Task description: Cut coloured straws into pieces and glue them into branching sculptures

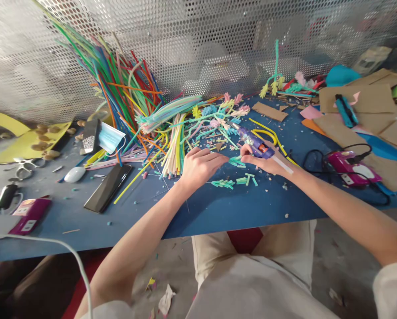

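Observation:
My left hand (201,166) is closed, its fingertips pinching the end of a small mint-green pipe-cleaner sprig (237,161). Close by on the right, my right hand (263,164) grips a purple translucent glue gun (255,144), whose nozzle points up and left; a white glue stick (282,164) sticks out of its back end. The right fingertips reach the sprig's other side. Just below the hands lie another green sprig (223,183) and several short cut green pieces (241,180). Part of each hand's grip is hidden.
Behind my left hand lie bundled pipe cleaners (175,146) and finished fluffy sprigs (215,115). At left are a black phone (108,188), a white mouse (75,174) and scissors (27,166). A magenta box with a black cable (351,166) and cardboard (358,99) stand right. Perforated metal (212,44) rises behind.

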Available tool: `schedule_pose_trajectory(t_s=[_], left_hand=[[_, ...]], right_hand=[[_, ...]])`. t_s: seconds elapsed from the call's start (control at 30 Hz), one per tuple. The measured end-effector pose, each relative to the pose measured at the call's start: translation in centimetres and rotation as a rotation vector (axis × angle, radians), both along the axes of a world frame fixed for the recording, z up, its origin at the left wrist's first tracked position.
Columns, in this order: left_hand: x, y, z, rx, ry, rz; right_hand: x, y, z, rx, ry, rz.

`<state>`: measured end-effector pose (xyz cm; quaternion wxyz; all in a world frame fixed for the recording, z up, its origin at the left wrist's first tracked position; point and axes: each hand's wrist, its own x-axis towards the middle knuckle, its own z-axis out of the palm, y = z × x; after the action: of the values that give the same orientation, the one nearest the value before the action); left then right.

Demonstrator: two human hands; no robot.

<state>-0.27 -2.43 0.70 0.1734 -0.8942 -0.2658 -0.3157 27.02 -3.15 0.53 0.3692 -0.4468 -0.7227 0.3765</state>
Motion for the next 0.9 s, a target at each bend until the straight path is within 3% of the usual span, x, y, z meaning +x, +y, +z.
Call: schedule_pose_trajectory(t_s=[0.13, 0.27, 0.53, 0.73, 0.9], left_hand=[[-0.1, 0.2, -0.2, -0.024, -0.062, 0.060], [0.1, 0.1, 0.0, -0.060, -0.100, 0.082], [0.3, 0.2, -1.1, -0.317, -0.202, 0.060], [0.5, 0.1, -1.3, -0.385, -0.268, 0.096], [0.6, 0.0, -1.1, -0.371, -0.296, 0.107]], right_hand=[[0.5, 0.2, -0.4, -0.117, 0.061, -0.068], [0.8, 0.2, -0.3, -0.114, 0.093, -0.094], [1.3, -0.3, -1.0, 0.172, -0.022, -0.197], [1.7, -0.7, -1.1, 0.377, -0.036, -0.068], [2.5, -0.4, 0.6, 0.446, -0.094, 0.022]])
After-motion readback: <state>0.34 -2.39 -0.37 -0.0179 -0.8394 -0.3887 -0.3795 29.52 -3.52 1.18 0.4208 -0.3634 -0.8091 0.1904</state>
